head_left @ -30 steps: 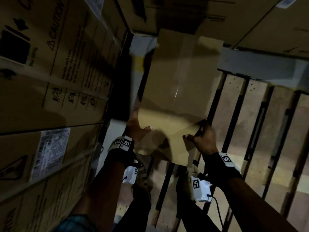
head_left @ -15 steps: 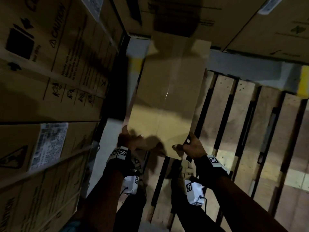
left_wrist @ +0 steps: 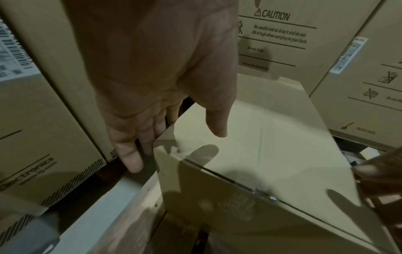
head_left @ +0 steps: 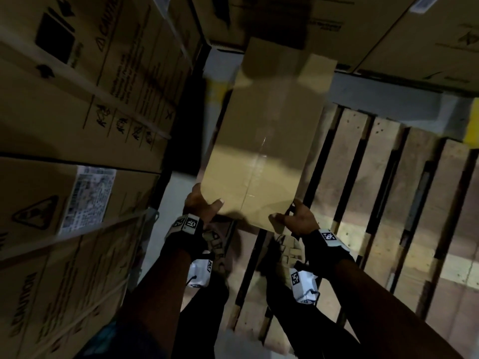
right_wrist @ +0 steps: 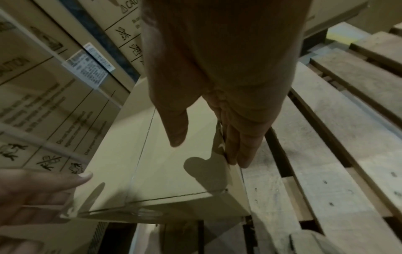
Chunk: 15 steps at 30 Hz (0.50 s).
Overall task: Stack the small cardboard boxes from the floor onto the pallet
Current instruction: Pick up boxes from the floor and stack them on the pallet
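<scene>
A long tan cardboard box (head_left: 259, 151) with clear tape down its middle lies lengthwise on the left planks of the wooden pallet (head_left: 363, 177). My left hand (head_left: 201, 207) is at its near left corner. In the left wrist view this left hand (left_wrist: 152, 111) has straight fingers flat along the side of the box (left_wrist: 272, 137) and its thumb just above the top. My right hand (head_left: 300, 220) is at the near right corner. There the right hand (right_wrist: 217, 103) lays straight fingers against the side of the box (right_wrist: 163, 171), thumb raised, beside the pallet (right_wrist: 326, 154).
Tall printed cartons (head_left: 90, 86) wall in the left side, and more cartons (head_left: 388, 35) stand at the far end, close behind the box. A grey floor strip (head_left: 176, 193) runs between the left cartons and the pallet. My shoes (head_left: 220, 237) stand on the near planks. Bare planks extend to the right.
The box has come down from a tilted carry and forward onto the pallet's left planks. Both hands have shifted from gripping its near end to lying flat at its near corners.
</scene>
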### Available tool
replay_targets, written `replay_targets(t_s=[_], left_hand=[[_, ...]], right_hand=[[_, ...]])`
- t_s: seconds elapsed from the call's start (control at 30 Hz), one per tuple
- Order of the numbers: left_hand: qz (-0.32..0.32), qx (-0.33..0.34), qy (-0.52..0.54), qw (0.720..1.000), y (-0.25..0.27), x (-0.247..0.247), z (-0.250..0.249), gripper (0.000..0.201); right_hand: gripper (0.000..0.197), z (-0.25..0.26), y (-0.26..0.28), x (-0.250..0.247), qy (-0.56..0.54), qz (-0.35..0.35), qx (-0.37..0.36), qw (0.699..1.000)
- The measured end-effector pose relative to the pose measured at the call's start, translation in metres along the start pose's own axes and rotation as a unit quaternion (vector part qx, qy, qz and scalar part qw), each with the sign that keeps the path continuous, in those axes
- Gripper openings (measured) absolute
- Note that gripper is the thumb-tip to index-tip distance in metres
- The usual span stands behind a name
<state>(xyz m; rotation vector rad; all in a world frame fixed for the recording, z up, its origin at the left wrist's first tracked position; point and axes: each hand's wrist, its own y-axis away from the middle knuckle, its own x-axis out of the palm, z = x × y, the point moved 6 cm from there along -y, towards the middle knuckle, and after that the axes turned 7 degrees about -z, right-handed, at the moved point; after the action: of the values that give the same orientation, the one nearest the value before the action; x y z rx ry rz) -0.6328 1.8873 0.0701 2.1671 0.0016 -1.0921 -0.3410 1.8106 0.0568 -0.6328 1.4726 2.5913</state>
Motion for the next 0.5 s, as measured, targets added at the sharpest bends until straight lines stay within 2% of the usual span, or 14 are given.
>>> replay_targets(t_s=[0.1,0.2,0.37,0.5], left_hand=[[0.007,0.013,-0.019,1.0,0.022,-0.01,-0.015,0.078],[-0.008,0.044,-0.007,0.999,0.051,-0.028,-0.032,0.081],[-0.002,0.094,0.057,0.994,0.132,-0.077,-0.092,0.1],[0.012,0.162,0.098,0.982,0.204,-0.124,-0.141,0.083]], right_hand=[[0.083,0.013,0.021,-0.018,0.047,-0.028,-0.009,0.998],[0.079,0.039,0.057,-0.048,0.064,-0.086,-0.091,0.99],[0.079,0.098,0.141,-0.104,-0.035,-0.143,-0.193,0.97],[0.075,0.131,0.223,-0.145,-0.08,-0.166,-0.245,0.952]])
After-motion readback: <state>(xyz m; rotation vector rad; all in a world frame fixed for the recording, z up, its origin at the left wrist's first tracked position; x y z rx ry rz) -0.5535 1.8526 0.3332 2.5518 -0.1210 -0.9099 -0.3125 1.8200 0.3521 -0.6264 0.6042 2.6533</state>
